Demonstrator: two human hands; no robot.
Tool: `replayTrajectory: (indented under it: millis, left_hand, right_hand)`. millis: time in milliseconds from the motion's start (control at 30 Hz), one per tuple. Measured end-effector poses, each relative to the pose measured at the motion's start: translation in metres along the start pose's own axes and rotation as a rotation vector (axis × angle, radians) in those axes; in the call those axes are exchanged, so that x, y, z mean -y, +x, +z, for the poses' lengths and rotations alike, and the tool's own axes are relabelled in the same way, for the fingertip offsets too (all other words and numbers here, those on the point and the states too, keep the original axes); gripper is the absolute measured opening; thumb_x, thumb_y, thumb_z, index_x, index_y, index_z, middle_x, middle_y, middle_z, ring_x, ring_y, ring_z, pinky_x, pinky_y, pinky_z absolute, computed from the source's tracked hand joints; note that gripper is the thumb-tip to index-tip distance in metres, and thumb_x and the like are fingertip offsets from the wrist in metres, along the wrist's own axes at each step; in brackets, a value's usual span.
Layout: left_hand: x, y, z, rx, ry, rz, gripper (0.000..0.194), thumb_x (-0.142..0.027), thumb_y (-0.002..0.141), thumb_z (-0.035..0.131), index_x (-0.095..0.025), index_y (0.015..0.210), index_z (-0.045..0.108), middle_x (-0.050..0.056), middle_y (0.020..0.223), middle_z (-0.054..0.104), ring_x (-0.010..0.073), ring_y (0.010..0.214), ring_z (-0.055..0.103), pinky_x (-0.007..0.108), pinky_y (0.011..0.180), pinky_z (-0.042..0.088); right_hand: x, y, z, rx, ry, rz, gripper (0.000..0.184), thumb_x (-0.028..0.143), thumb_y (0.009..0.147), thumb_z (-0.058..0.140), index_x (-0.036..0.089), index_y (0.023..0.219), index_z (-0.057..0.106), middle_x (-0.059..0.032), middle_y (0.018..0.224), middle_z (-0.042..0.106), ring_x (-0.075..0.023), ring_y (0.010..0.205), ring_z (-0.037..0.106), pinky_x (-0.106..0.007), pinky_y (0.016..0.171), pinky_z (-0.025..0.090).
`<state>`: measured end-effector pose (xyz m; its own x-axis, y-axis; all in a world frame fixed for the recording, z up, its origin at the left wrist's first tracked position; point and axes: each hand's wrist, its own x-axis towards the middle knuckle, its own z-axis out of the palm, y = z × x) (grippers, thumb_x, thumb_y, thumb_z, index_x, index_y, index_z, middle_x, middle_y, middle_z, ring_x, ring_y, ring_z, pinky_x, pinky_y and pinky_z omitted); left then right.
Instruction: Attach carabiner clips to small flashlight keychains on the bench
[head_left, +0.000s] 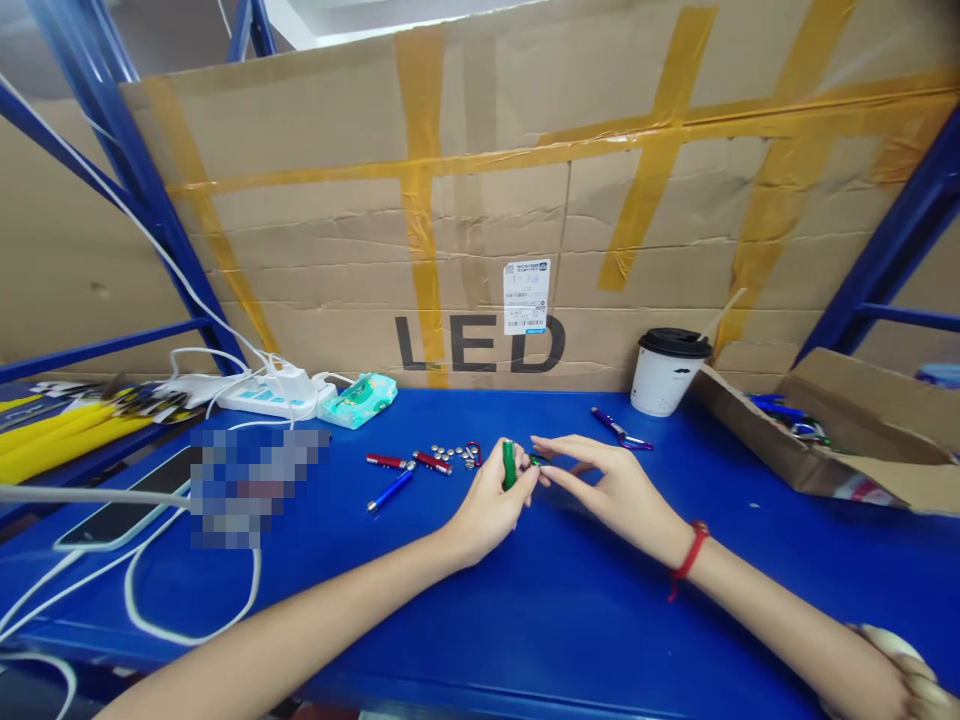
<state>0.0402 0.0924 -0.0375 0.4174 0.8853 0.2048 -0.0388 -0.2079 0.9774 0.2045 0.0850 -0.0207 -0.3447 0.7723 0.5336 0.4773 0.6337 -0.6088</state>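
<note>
My left hand (491,500) is closed around a green piece (509,465), which looks like a carabiner or part of a keychain flashlight. My right hand (611,485) meets it from the right, thumb and index finger around a small dark-green part (535,460); its outline is mostly hidden by the fingers. Just left of the hands lie two red keychain flashlights (386,461) (433,463), a blue one (391,491), several button cells (450,453) and a red carabiner (473,453). Behind my right hand rests a dark blue flashlight (607,422) with a carabiner clip.
A lidded paper cup (664,375) with a straw stands at the back right, beside an open cardboard box (817,440) holding blue items. Toward the left are a power strip (262,395), a tissue pack (361,400), a phone (135,500) and loose white cables (195,635). A large carton forms the back.
</note>
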Motion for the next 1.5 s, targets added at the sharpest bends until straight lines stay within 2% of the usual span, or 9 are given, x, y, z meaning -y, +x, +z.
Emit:
replayTrajectory:
  millis: [100, 233, 367, 600, 800, 1033, 1167, 1333, 1500]
  left_hand:
    - [-0.004, 0.000, 0.000, 0.015, -0.063, -0.007, 0.032, -0.042, 0.080, 0.052, -0.020, 0.078, 0.029, -0.004, 0.070, 0.048, 0.0044, 0.046, 0.036, 0.013, 0.034, 0.029]
    - [-0.005, 0.001, -0.001, 0.025, -0.119, 0.008, 0.034, -0.043, 0.079, 0.053, -0.020, 0.076, 0.029, -0.005, 0.064, 0.046, 0.0049, 0.046, 0.036, 0.013, 0.035, 0.029]
    - [-0.005, 0.003, -0.001, 0.001, -0.179, 0.012, 0.037, -0.045, 0.076, 0.057, -0.020, 0.076, 0.030, -0.005, 0.060, 0.045, 0.0057, 0.046, 0.039, 0.013, 0.034, 0.029]
    - [-0.007, 0.003, -0.001, -0.080, -0.130, 0.019, 0.036, -0.048, 0.078, 0.053, -0.019, 0.076, 0.031, -0.004, 0.059, 0.049, 0.0056, 0.043, 0.040, 0.014, 0.034, 0.026]
    - [-0.006, 0.004, 0.001, -0.097, -0.063, 0.008, 0.037, -0.049, 0.078, 0.053, -0.020, 0.074, 0.031, -0.005, 0.060, 0.047, 0.0039, 0.042, 0.036, 0.014, 0.034, 0.025]
    - [-0.004, 0.004, 0.000, -0.071, -0.083, -0.024, 0.037, -0.050, 0.078, 0.053, -0.021, 0.077, 0.029, -0.007, 0.062, 0.043, 0.0033, 0.041, 0.030, 0.013, 0.033, 0.021]
    - [-0.002, 0.003, 0.001, -0.050, -0.070, -0.006, 0.037, -0.049, 0.078, 0.053, -0.020, 0.077, 0.030, -0.006, 0.066, 0.042, 0.0033, 0.047, 0.036, 0.013, 0.038, 0.025]
    - [0.001, 0.002, 0.002, -0.046, -0.065, -0.015, 0.036, -0.045, 0.079, 0.054, -0.020, 0.076, 0.029, -0.005, 0.067, 0.038, 0.0040, 0.054, 0.040, 0.013, 0.042, 0.025]
    - [0.000, 0.002, 0.003, -0.042, -0.036, -0.014, 0.034, -0.042, 0.079, 0.055, -0.020, 0.076, 0.030, -0.006, 0.064, 0.034, 0.0042, 0.051, 0.037, 0.014, 0.042, 0.025]
  right_hand:
    - [0.001, 0.001, -0.001, 0.046, 0.013, 0.044, 0.031, 0.031, 0.085, 0.052, 0.021, 0.112, 0.062, -0.0071, 0.111, 0.061, -0.0191, 0.097, 0.059, -0.028, 0.072, 0.052]
    - [0.001, 0.003, -0.002, 0.137, 0.147, 0.114, 0.033, 0.035, 0.086, 0.049, 0.019, 0.112, 0.062, -0.0066, 0.102, 0.064, -0.0175, 0.089, 0.061, -0.028, 0.073, 0.051]
    - [-0.001, 0.004, -0.002, 0.154, 0.223, 0.156, 0.037, 0.037, 0.084, 0.051, 0.017, 0.114, 0.060, -0.0074, 0.101, 0.064, -0.0168, 0.086, 0.061, -0.028, 0.071, 0.051]
    - [0.000, 0.004, -0.008, 0.030, 0.075, 0.008, 0.033, 0.037, 0.081, 0.057, 0.018, 0.106, 0.065, -0.0062, 0.089, 0.064, -0.0146, 0.075, 0.058, -0.026, 0.064, 0.048]
    - [0.001, 0.003, -0.011, 0.037, -0.024, -0.047, 0.034, 0.043, 0.082, 0.055, 0.019, 0.103, 0.067, -0.0043, 0.078, 0.063, -0.0131, 0.065, 0.055, -0.026, 0.062, 0.045]
    - [-0.002, 0.001, -0.012, 0.122, -0.124, -0.140, 0.036, 0.041, 0.088, 0.046, 0.022, 0.114, 0.061, -0.0045, 0.081, 0.060, -0.0138, 0.071, 0.055, -0.025, 0.068, 0.045]
    - [0.001, -0.001, -0.011, 0.248, -0.250, -0.185, 0.034, 0.034, 0.092, 0.038, 0.022, 0.119, 0.055, -0.0063, 0.090, 0.056, -0.0163, 0.080, 0.056, -0.027, 0.073, 0.044]
    - [0.000, -0.002, -0.008, 0.361, -0.339, -0.209, 0.030, 0.031, 0.094, 0.035, 0.017, 0.104, 0.058, -0.0059, 0.083, 0.056, -0.0158, 0.072, 0.054, -0.025, 0.067, 0.042]
    - [0.003, -0.001, -0.010, 0.401, -0.312, -0.188, 0.024, 0.029, 0.092, 0.038, 0.015, 0.090, 0.058, -0.0037, 0.074, 0.056, -0.0129, 0.062, 0.051, -0.023, 0.060, 0.038]
